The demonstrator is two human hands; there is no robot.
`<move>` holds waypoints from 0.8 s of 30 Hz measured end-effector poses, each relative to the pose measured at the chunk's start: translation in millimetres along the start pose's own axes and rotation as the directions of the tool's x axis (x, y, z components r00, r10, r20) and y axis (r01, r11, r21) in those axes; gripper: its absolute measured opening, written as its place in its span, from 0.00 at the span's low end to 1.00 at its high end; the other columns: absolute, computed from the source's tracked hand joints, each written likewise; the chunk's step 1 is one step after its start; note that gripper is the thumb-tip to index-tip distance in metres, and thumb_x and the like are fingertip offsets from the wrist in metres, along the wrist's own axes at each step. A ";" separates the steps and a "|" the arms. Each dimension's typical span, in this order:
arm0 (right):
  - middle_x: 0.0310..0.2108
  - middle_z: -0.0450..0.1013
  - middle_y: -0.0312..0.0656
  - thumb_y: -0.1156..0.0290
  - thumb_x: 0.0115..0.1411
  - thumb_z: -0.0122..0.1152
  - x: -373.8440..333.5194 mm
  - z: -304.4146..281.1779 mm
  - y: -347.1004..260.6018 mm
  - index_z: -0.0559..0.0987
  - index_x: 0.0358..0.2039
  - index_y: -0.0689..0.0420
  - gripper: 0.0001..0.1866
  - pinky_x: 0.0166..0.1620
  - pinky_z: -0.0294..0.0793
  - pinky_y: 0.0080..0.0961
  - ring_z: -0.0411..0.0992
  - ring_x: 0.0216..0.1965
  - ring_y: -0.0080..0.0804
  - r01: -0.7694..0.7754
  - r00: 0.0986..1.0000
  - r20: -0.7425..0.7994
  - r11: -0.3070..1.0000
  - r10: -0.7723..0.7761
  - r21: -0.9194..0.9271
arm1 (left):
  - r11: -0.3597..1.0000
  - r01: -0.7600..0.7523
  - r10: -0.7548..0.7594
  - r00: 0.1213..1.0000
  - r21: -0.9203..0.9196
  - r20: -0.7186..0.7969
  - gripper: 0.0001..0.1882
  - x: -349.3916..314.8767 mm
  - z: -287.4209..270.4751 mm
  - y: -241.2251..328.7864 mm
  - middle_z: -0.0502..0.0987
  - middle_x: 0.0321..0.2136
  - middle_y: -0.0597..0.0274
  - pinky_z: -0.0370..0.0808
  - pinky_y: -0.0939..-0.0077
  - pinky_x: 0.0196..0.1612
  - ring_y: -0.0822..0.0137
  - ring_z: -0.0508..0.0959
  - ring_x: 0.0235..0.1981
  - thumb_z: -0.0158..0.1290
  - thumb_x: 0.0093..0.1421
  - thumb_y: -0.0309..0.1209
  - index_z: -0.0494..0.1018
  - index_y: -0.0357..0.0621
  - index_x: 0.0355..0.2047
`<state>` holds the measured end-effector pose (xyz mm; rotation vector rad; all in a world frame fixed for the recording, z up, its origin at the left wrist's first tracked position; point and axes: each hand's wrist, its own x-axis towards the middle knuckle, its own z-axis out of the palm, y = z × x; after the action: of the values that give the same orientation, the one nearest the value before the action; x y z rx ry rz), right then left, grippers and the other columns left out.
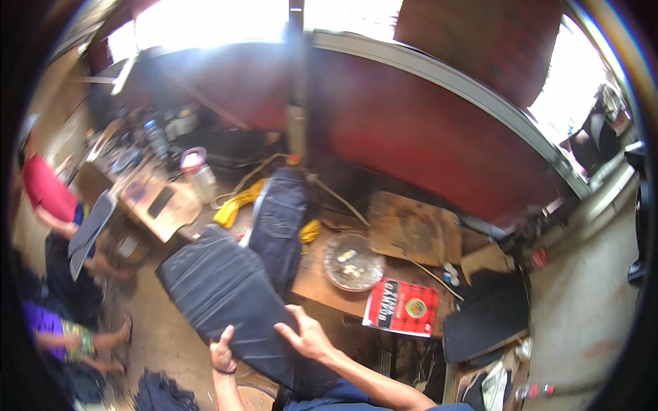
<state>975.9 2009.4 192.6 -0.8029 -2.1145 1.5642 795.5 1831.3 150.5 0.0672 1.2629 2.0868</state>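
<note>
A long dark panel [223, 294] with crosswise ridges, seemingly folded or padded, slants up and left from my lap. My left hand [223, 351], with a dark band at its wrist, grips the panel's near left edge, thumb on top and fingers partly hidden. Against the right edge lies my right hand [306, 333], its thumb resting on the dark surface and its fingers stretched apart from it. Just beyond the panel, folded dark jeans [279, 222] lie on the workbench.
On the bench [312, 282] are a round clear bowl [353, 262], a red book [401, 306], a wooden board [415, 228] and yellow cloth [238, 203]. A phone [161, 202] lies farther left. One person [49, 188] stands left; another [51, 329] sits below. Dark cloth [163, 392] lies on the floor.
</note>
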 end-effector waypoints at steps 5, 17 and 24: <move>0.58 0.71 0.57 0.53 0.69 0.62 -22.7 -2.8 10.3 0.69 0.63 0.59 0.30 0.62 0.72 0.44 0.70 0.61 0.56 0.065 0.995 -0.064 0.990 -0.074 -0.125 | 0.997 0.073 -0.073 0.997 0.018 0.009 0.26 -5.6 -14.2 -3.2 0.78 0.55 0.51 0.80 0.54 0.57 0.53 0.81 0.52 0.60 0.66 0.31 0.70 0.32 0.61; 0.47 0.75 0.54 0.62 0.59 0.68 -181.7 -236.0 114.8 0.81 0.42 0.61 0.17 0.61 0.68 0.48 0.70 0.55 0.53 -0.505 0.500 -0.860 0.772 -0.103 -0.386 | 0.767 -0.467 0.230 0.840 0.440 0.492 0.28 14.2 -74.1 -15.2 0.74 0.57 0.33 0.76 0.49 0.61 0.44 0.77 0.56 0.52 0.67 0.36 0.70 0.20 0.57; 0.48 0.69 0.54 0.65 0.61 0.71 -320.4 -312.1 182.6 0.70 0.57 0.63 0.29 0.57 0.69 0.45 0.70 0.51 0.49 -0.764 -0.279 -0.959 0.615 -0.046 0.193 | 0.811 -0.323 0.273 0.946 0.488 0.173 0.32 -0.1 -22.8 -19.4 0.66 0.64 0.28 0.70 0.42 0.65 0.38 0.71 0.61 0.45 0.67 0.36 0.65 0.20 0.64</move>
<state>1450.1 2068.2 121.1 -2.2094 -0.8140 -0.1428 797.3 1819.5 123.1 0.6363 1.8120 1.9037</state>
